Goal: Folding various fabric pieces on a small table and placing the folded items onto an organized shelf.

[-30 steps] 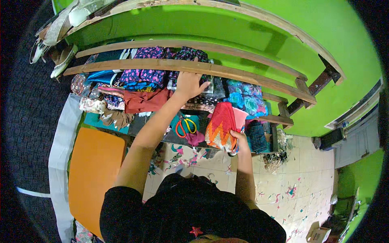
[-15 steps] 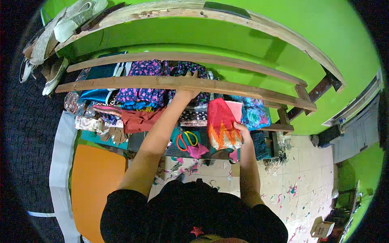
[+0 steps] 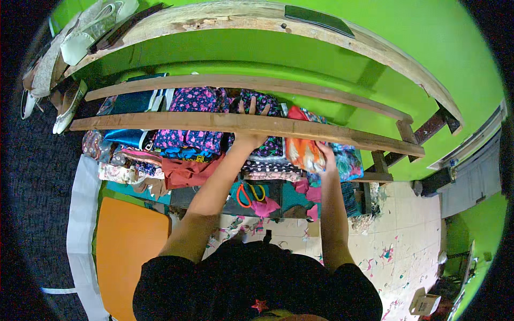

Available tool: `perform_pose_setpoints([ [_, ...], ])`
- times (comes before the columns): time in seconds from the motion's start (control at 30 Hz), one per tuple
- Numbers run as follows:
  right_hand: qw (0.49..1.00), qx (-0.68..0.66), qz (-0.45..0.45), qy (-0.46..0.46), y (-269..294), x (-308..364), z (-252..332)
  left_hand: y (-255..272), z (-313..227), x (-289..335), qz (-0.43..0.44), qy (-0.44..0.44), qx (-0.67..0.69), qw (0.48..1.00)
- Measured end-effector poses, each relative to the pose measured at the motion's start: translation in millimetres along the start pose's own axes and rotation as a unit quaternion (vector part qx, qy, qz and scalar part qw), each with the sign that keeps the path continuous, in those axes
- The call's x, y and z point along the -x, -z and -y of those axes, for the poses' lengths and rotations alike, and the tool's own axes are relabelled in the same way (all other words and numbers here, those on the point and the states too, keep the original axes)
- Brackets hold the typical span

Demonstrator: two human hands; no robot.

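Observation:
My left hand [image 3: 250, 140] reaches under the front wooden slat [image 3: 187, 122], and its fingers show beyond it, spread flat on a folded dark floral cloth [image 3: 273, 143]. My right hand [image 3: 326, 154] grips the near right edge of a folded red and orange patterned cloth [image 3: 304, 153]. This cloth lies partly beneath the same slat, between the dark floral stack and a folded blue and turquoise cloth [image 3: 349, 160]. Thumb and part of the right fingers are hidden by the cloth. In front, scissors [image 3: 250, 195] with orange and yellow handles lie beside a pink scrap [image 3: 265, 207].
More folded cloth, including a rust-red piece [image 3: 193, 171], fills the shelf's left side. A second slat [image 3: 241, 81] runs behind. Shoes [image 3: 69, 106] hang at the upper left, and a black flat object [image 3: 319, 21] rests on the top plank. Scraps litter the tiled floor [image 3: 396, 235].
My right hand has pushed the red and orange cloth away from me, under the front slat and onto the shelf. My left fingers now reach further out, spread over the floral stack.

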State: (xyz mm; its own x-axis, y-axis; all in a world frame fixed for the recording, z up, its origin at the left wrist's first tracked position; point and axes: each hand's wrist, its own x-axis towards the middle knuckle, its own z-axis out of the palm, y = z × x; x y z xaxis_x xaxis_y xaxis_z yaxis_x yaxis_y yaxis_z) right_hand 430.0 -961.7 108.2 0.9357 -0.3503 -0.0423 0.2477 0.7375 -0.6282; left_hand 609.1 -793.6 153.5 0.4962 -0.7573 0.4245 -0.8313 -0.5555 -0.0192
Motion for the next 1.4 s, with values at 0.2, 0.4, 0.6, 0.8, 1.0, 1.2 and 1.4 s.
perform_pose_setpoints([
  [0.2, 0.962, 0.231, -0.148, -0.010, -62.2, -38.2, -7.7, -6.2, 6.9, 7.6, -0.112, -0.045, 0.019, 0.993],
  [0.4, 0.993, 0.049, 0.109, -0.025, -78.2, -79.4, -29.5, -10.3, 1.8, 7.9, -0.056, 0.014, 0.135, 0.989],
  [0.6, 0.992, 0.055, 0.078, -0.080, -140.5, -82.2, -39.0, -13.1, 5.7, 17.1, -0.026, 0.079, 0.131, 0.988],
  [0.8, 0.927, 0.312, 0.076, -0.196, -93.7, -140.0, -26.4, -12.9, -0.6, 17.5, -0.118, 0.008, 0.261, 0.958],
  [1.0, 0.959, 0.269, 0.025, -0.087, -136.0, -100.3, -29.7, 22.3, -3.9, 49.0, -0.154, 0.033, 0.111, 0.981],
  [1.2, 0.883, 0.333, -0.135, 0.303, -107.6, -102.7, -52.4, 51.7, -15.4, 94.8, -0.106, 0.082, 0.142, 0.981],
  [1.4, 0.672, 0.599, -0.025, 0.436, -103.2, -36.7, -62.1, 56.5, -17.3, 120.9, -0.084, 0.107, 0.141, 0.981],
])
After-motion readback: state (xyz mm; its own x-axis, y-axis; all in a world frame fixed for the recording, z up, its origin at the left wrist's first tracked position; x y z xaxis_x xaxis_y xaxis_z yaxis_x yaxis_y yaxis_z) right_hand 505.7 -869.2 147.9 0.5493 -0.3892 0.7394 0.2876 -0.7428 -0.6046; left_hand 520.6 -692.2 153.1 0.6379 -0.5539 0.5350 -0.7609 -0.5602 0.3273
